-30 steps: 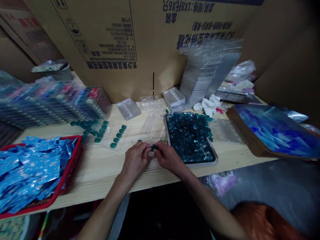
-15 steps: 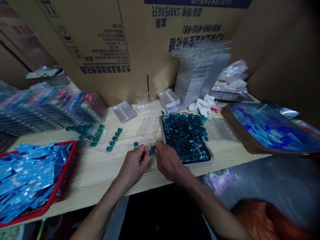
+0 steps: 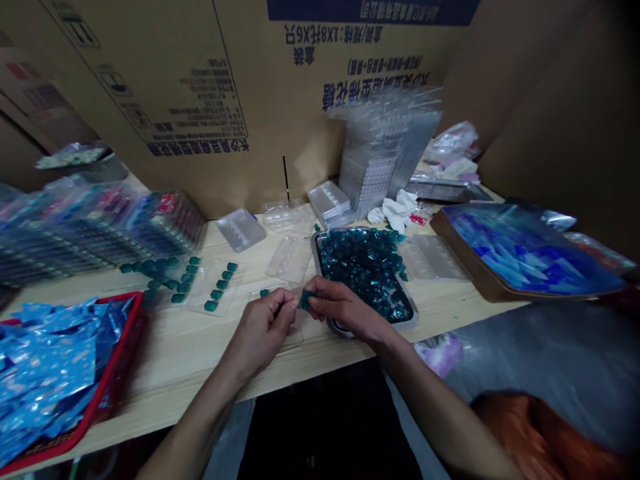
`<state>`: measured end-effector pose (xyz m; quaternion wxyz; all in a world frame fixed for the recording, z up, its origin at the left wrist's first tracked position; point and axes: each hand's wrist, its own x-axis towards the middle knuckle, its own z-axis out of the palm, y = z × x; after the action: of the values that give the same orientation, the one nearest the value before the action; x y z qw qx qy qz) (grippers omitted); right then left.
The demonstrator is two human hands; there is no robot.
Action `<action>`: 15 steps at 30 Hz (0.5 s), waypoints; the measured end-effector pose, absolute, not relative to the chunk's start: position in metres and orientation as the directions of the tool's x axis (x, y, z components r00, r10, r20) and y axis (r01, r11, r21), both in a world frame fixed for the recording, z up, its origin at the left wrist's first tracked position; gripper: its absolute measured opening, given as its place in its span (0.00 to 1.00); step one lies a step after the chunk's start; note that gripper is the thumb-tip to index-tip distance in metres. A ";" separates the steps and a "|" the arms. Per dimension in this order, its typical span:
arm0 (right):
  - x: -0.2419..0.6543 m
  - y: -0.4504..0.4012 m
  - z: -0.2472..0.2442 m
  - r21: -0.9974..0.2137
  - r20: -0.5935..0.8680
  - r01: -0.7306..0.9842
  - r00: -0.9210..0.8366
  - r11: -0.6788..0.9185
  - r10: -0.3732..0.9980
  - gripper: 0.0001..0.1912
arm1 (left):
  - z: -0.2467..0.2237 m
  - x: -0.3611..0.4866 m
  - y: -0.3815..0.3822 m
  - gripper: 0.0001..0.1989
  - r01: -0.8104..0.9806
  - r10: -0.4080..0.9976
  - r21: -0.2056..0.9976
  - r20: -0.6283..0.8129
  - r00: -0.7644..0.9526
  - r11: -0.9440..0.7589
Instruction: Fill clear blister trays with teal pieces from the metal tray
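Observation:
My right hand [image 3: 340,308] pinches a teal gel pod [image 3: 305,299] in its fingertips, just beside my left hand [image 3: 263,330]. The left fingers are curled close to that pod, and whatever they hold is hidden. Under my left hand lies a clear plastic blister tray [image 3: 273,291] with one teal pod [image 3: 264,293] in a cavity. My right wrist passes over the front rim of a metal tray [image 3: 370,320] heaped with teal pods. To the left, another clear blister tray [image 3: 215,287] holds several pods in rows.
A red basket [image 3: 113,363] of blue foil sachets stands at the front left, behind it stacks of filled blister trays [image 3: 165,227]. Empty clear trays [image 3: 370,167] are stacked at the back. A flat box lid with blue foil [image 3: 525,250] lies at right. Cardboard [image 3: 200,87] stands behind the wooden table [image 3: 170,347].
The whole view has drifted, so the table appears shifted left. My right fingers have closed further around the teal pod, and my hands sit slightly closer together.

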<state>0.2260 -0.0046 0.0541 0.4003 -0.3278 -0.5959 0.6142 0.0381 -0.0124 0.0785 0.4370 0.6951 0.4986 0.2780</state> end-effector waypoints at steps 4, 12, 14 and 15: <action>0.221 -0.003 0.044 -0.960 0.081 -0.276 -0.414 -0.040 0.907 0.12 | 0.072 0.036 -0.007 0.19 0.339 0.935 0.940 -0.078 0.346 -0.047; 0.273 -0.027 0.048 -0.945 0.048 -0.326 -0.153 -0.004 0.987 0.13 | 0.067 0.054 -0.013 0.13 0.368 0.994 0.928 0.025 0.107 -0.063; 0.330 -0.046 0.047 -0.946 0.049 -0.314 0.095 0.077 0.994 0.13 | 0.056 0.058 -0.017 0.11 0.486 0.978 0.849 0.173 0.115 -0.207; 0.363 -0.061 0.045 -0.951 0.046 -0.285 0.244 0.117 0.969 0.12 | 0.047 0.060 -0.019 0.10 0.538 0.945 0.778 0.259 0.198 -0.325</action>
<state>0.3631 -0.0610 0.0450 0.6454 -0.4533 -0.3769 0.4858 0.0603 -0.0191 0.0472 0.2738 0.7239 0.5122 0.3723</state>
